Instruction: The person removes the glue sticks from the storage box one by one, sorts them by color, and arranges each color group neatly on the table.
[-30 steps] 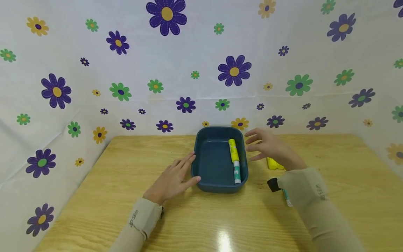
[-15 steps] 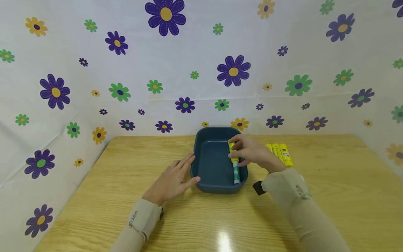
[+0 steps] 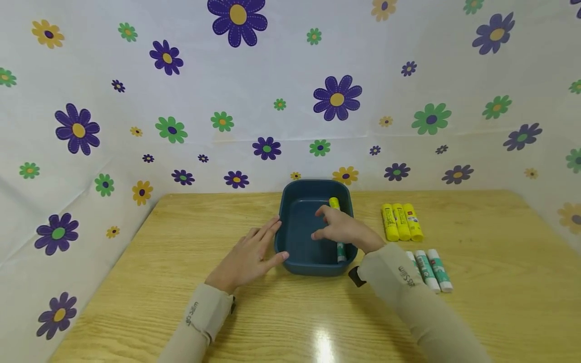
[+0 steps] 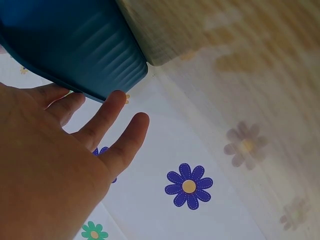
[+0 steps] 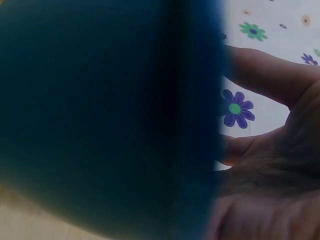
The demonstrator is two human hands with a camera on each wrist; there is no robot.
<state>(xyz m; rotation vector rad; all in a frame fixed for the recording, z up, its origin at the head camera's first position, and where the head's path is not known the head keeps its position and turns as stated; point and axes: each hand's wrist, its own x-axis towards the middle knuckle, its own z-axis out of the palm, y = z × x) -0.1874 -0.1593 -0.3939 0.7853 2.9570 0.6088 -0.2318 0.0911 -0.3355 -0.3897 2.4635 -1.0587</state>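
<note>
A dark blue plastic bin [image 3: 297,227] stands on the wooden table. Two tubes like glue sticks lie end to end along its right inner wall: a yellow glue stick [image 3: 334,202] and a white-and-green glue stick [image 3: 341,252], both partly hidden by my right hand. My left hand [image 3: 247,259] rests at the bin's left rim with fingers spread; in the left wrist view its fingertips touch the bin's outer side [image 4: 90,55]. Over the bin reaches my right hand [image 3: 347,229], thumb and fingers apart, nothing visible between them. The bin's wall covers its fingertips in the right wrist view.
Right of the bin, three yellow glue sticks [image 3: 401,222] lie side by side. Nearer, three white-and-green glue sticks [image 3: 428,271] lie in a row, one partly behind the right sleeve. A flower-print cloth [image 3: 281,75] hangs behind the wooden table [image 3: 204,217].
My right hand has moved left from beside the bin's right rim to over its inside, uncovering the glue sticks on the table. The left hand and the bin have stayed put.
</note>
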